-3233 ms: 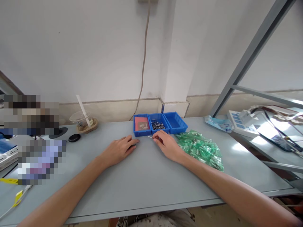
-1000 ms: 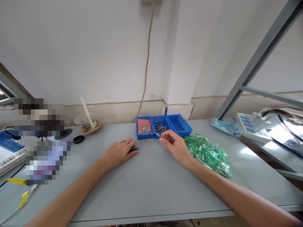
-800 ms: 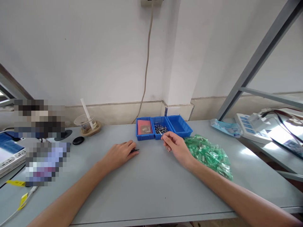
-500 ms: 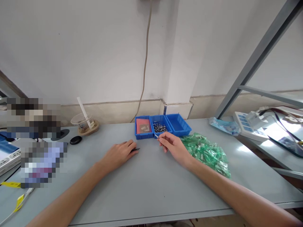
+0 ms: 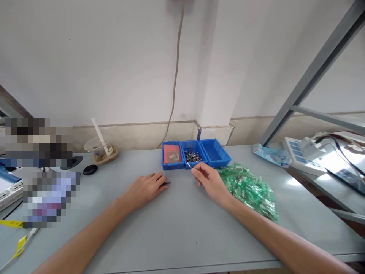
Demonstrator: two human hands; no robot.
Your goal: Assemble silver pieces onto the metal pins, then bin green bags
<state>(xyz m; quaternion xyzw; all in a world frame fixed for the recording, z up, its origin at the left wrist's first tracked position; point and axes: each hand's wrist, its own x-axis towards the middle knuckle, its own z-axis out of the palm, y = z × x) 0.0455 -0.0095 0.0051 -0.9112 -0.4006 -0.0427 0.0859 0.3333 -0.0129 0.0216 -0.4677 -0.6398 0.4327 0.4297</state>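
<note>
My left hand (image 5: 148, 187) rests on the grey table, closed around a thin dark pointed tool (image 5: 167, 183) whose tip sticks out past the fingers; the rest of it is hidden. Between the thumb and fingers of my right hand (image 5: 207, 177) is a small slim metal pin (image 5: 189, 165), just in front of the middle blue bin (image 5: 189, 144). That bin holds a heap of similar metal pins (image 5: 193, 156). Joined on its left, another blue bin (image 5: 173, 166) contains a pink sheet and a small clear packet. The right blue bin (image 5: 213, 148) shows a bare floor.
Crumpled green plastic bags (image 5: 251, 188) lie beside my right forearm. Farther right are a light-blue packet (image 5: 270, 155) and a white power strip (image 5: 302, 156). A clear cup (image 5: 98, 146) with a straw and a black oval object (image 5: 90, 169) are at left. A wall stands behind.
The camera view has shifted slightly. Both hands stay almost in place, keeping hold of the dark tool and the metal pin.
</note>
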